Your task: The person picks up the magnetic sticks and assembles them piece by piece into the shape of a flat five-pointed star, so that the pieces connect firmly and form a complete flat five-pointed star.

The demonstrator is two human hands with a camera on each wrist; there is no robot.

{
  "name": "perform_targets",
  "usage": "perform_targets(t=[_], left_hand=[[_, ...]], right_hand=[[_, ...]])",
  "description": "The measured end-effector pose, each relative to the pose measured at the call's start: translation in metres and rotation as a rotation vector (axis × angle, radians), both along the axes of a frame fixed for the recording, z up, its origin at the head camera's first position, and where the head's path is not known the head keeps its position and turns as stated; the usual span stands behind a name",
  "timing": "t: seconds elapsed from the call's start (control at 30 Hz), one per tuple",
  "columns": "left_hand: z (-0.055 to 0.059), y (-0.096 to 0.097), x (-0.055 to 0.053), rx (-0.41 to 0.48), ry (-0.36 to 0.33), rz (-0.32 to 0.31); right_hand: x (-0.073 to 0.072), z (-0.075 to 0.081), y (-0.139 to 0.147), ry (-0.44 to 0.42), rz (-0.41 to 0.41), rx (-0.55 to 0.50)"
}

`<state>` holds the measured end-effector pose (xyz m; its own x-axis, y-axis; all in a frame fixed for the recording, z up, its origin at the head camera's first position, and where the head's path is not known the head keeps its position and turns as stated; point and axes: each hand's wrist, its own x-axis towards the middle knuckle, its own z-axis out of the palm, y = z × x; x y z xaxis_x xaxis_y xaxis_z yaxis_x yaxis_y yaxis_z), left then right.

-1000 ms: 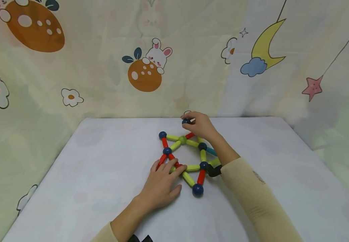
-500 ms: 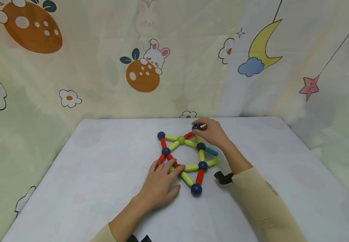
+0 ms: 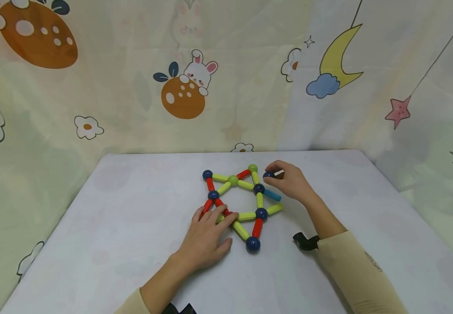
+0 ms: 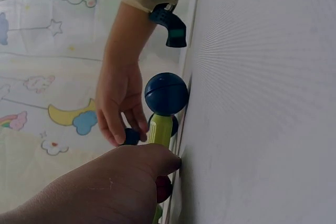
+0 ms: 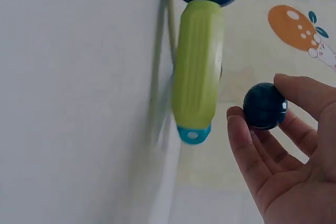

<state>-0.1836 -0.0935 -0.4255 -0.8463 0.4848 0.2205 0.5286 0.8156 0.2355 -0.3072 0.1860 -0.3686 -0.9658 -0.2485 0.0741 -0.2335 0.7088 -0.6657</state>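
Note:
In the head view, a flat frame of magnetic rods [image 3: 246, 216] and balls lies on the table. My left hand [image 3: 206, 242] rests over its near left corner, fingers spread and hiding part of it. Between the thumb and fingers of my right hand [image 3: 291, 181] is a dark blue ball [image 3: 268, 175], held just right of the far corner's light green ball [image 3: 253, 168]. The right wrist view shows this pinched ball [image 5: 265, 106] apart from a yellow-green rod [image 5: 198, 64]. A blue rod [image 3: 272, 195] and a yellow-green rod [image 3: 275, 209] stick out from the frame's right side.
The frame stands on a white-covered table [image 3: 93, 244]. A patterned cloth [image 3: 124, 78] hangs behind the table's far edge. A larger-looking dark blue ball [image 3: 253, 244] forms the frame's nearest corner, and a black wrist mount [image 3: 305, 241] juts from the right sleeve.
My right hand, with the dark blue ball in its grasp, has moved right and nearer from beyond the far corner, uncovering the light green ball. My left hand stays on the frame.

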Motion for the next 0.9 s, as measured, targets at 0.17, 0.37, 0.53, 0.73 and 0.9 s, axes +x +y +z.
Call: perform_targets(t=[0.17, 0.37, 0.53, 0.73, 0.9], left_hand=[[0.0, 0.001, 0.0, 0.003, 0.0, -0.002], [0.0, 0.0, -0.001, 0.002, 0.001, 0.004], [0.0, 0.0, -0.001, 0.004, 0.006, -0.001], [0.0, 0.001, 0.0, 0.017, 0.0, 0.0], [-0.001, 0.001, 0.0, 0.022, -0.005, 0.002]], right_hand=[[0.009, -0.006, 0.016, -0.029, -0.014, -0.002], [0.017, -0.011, 0.031, -0.027, -0.026, 0.007], [0.024, -0.014, 0.042, -0.031, -0.012, 0.038], [0.032, -0.017, 0.057, -0.113, 0.022, 0.02], [0.032, -0.019, 0.061, -0.172, 0.064, 0.005]])
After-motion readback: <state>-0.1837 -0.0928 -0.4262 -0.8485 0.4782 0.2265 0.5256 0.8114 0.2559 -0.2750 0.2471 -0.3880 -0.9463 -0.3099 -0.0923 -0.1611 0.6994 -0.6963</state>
